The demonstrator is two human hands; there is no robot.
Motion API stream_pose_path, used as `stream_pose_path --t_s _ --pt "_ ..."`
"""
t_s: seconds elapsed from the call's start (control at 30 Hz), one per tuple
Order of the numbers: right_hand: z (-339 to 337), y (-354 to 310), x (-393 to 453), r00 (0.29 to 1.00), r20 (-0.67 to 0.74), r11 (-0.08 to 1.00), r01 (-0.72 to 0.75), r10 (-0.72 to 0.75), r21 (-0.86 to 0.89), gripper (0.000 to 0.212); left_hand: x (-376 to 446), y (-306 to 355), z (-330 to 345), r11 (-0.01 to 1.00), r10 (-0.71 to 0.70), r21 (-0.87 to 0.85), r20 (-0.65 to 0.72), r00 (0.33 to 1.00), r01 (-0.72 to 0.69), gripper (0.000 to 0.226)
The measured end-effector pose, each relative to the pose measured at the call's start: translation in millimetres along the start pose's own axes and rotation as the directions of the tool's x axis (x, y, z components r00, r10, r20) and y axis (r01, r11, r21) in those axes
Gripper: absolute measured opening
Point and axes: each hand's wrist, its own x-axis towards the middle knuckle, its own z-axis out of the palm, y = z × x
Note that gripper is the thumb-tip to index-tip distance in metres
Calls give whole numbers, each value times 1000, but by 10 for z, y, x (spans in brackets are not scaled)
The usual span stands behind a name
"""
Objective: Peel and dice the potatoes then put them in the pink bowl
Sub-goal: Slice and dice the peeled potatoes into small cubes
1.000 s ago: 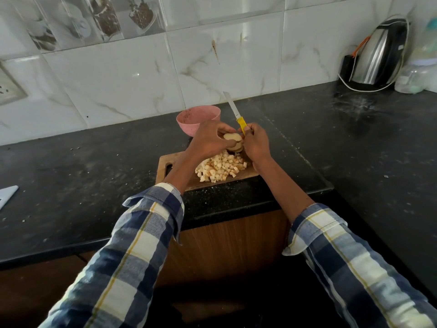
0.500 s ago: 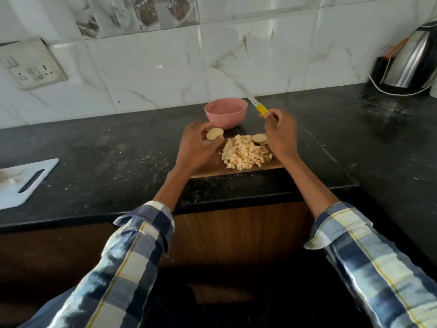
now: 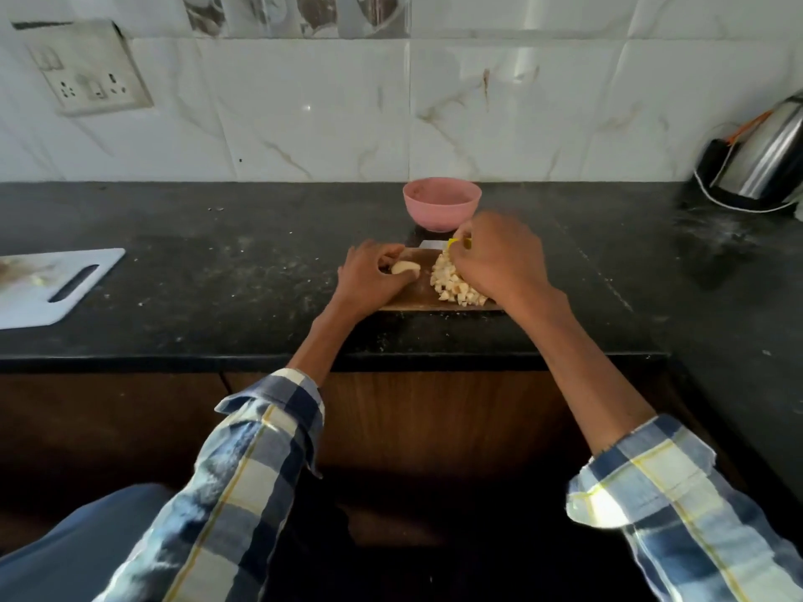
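Observation:
A wooden cutting board point(image 3: 419, 300) lies on the black counter with a heap of diced potato point(image 3: 452, 283) on its right half. My left hand point(image 3: 371, 278) pinches a pale potato slice point(image 3: 406, 268) down on the board's left part. My right hand point(image 3: 499, 258) hovers over the dice and grips a yellow-handled knife point(image 3: 454, 243); only a bit of handle and blade shows, pointing left. The pink bowl point(image 3: 442, 203) stands just behind the board, and I see nothing in it.
A white cutting board point(image 3: 52, 284) lies at the counter's left. A steel kettle point(image 3: 758, 165) with its cord stands at the back right. A wall socket point(image 3: 93, 76) sits on the tiled wall. The counter edge runs just below the wooden board.
My left hand has laid the potato slice flat on the board. My right hand has swung over the diced heap, turning the knife blade leftward. The view has shifted left.

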Motion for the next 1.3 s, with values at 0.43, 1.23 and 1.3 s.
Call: stream_pose_path --t_s 0.43,1.23,1.3 --pt "32 -146 -84 996 30 994 89 -87 -71 16 -62 -15 -75 989 102 -109 4 995 -101 38" --pt "100 -430 -313 991 119 976 80 -56 -202 18 -1 -53 40 994 83 -68 -67 994 -87 41" --pt "54 -423 -373 991 127 975 67 -41 -210 18 -10 -50 26 994 81 -71 -74 994 -86 36"
